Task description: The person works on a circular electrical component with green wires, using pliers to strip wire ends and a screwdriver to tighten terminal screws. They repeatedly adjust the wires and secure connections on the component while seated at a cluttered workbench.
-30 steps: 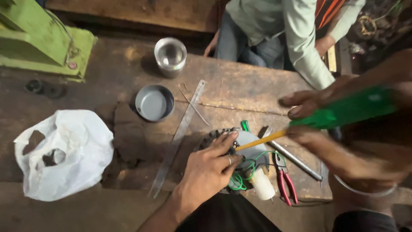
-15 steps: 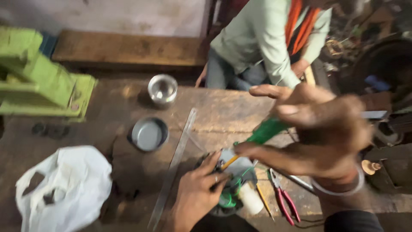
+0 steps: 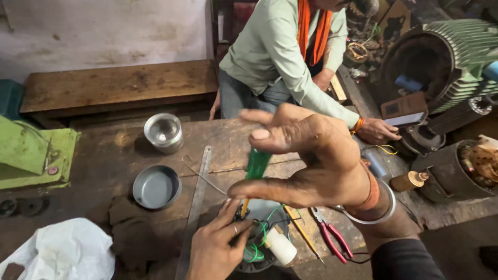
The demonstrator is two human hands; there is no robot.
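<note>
the right hand point(image 3: 316, 166) is now rising close under the camera, where a second ago it was lying lower and out to the right; its thumb and fingers are pinched together around the green translucent plastic handle of a screwdriver point(image 3: 257, 165), which is swinging from a flat slant to nearly upright. the yellowish shaft is now pointing straight down into the small round grey metal motor part with green wires point(image 3: 259, 233), so the work seems to be shifting from reaching in sideways to pressing or turning from above. the left hand point(image 3: 218, 249) is staying where it was, fingers curled closed on the near left rim of that part, holding it on the worn brown wooden workbench point(image 3: 129, 150) near its front edge.

room is getting tight: a long flat steel ruler point(image 3: 197, 199) is lying just left of the left hand, red-handled pliers point(image 3: 332, 236) and a thin yellow-handled tool point(image 3: 301, 231) are lying just right of the part, and a small white plastic bottle point(image 3: 280, 246) is touching its near side. farther left, a shallow round grey metal dish point(image 3: 156, 186) and a shiny steel cup point(image 3: 163, 132) are sitting well apart from the hands, with a crumpled white plastic bag point(image 3: 62, 254) at the front left corner. another person in a pale green shirt point(image 3: 280, 57) is sitting across the bench, holding a phone point(image 3: 404, 120) off to the right. open room is mostly above and toward the bench's middle.
</note>
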